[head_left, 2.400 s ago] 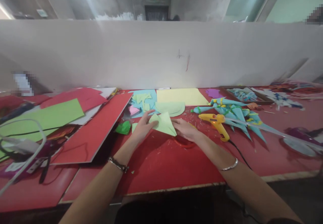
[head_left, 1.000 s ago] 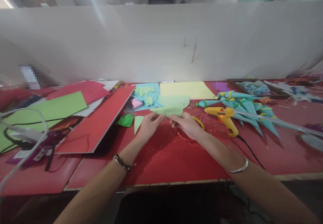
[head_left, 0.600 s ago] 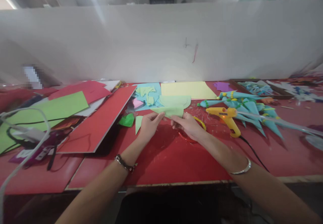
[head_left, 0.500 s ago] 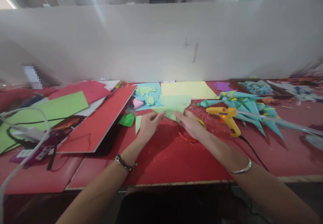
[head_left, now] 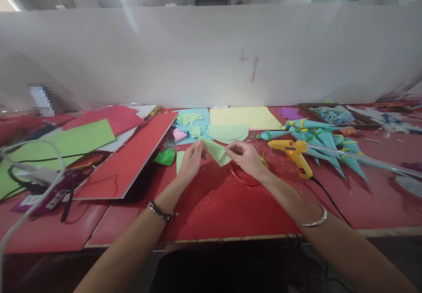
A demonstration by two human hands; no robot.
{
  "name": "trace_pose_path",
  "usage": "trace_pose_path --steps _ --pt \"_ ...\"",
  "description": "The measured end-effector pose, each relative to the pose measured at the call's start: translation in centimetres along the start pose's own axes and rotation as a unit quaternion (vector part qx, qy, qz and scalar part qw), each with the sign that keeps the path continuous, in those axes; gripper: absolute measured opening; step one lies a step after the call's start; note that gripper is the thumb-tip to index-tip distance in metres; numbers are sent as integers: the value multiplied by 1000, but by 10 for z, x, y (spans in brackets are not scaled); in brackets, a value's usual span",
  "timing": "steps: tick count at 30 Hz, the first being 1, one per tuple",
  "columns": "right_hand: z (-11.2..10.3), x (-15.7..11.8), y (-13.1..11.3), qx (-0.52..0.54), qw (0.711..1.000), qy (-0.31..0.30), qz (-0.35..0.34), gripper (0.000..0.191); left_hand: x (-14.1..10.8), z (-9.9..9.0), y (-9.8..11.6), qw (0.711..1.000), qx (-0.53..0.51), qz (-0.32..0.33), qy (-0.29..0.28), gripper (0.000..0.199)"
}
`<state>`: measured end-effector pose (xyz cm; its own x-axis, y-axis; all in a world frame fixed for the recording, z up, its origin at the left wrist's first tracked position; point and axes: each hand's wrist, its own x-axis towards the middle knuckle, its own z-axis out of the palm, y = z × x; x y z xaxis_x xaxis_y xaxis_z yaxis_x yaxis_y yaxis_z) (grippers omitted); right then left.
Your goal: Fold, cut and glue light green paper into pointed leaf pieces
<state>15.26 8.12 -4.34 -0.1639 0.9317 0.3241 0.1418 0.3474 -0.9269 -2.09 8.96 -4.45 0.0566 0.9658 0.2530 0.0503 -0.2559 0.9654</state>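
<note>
A piece of light green paper [head_left: 216,153], curled into a cone shape, is held between my two hands above the red table [head_left: 211,209]. My left hand [head_left: 191,159] pinches its narrow tip at the upper left. At the wider right end, the fingers of my right hand [head_left: 245,156] are closed on the edge. Behind it lie pale green half-round sheets [head_left: 228,133]. Red-handled scissors [head_left: 242,178] lie partly hidden under my right hand. A light green paper scrap [head_left: 180,160] is beside my left hand.
A yellow glue gun [head_left: 295,154] with a black cord stands to the right, before several blue paper cones [head_left: 323,141]. A red board [head_left: 132,161] leans at the left near a white cable [head_left: 61,161]. A pale yellow sheet [head_left: 245,116] lies at the back.
The light green paper, flatter and wider before, is now rolled into a narrow cone. It has come slightly nearer, off the half-round sheets, and my right hand has turned.
</note>
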Motion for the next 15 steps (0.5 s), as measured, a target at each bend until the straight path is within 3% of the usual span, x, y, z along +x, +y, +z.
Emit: trace_pose_path --steps 4,9,15 --pt "3 -5 -8 -92 994 19 -58 12 -3 5 2 996 -28 -39 -73 33" --pt "5 -9 -15 -183 978 -5 -97 14 -8 11 5 992 25 -26 -119 22" --pt "7 -10 -12 -193 976 -44 -94 15 -10 10 3 986 36 -53 -153 38"
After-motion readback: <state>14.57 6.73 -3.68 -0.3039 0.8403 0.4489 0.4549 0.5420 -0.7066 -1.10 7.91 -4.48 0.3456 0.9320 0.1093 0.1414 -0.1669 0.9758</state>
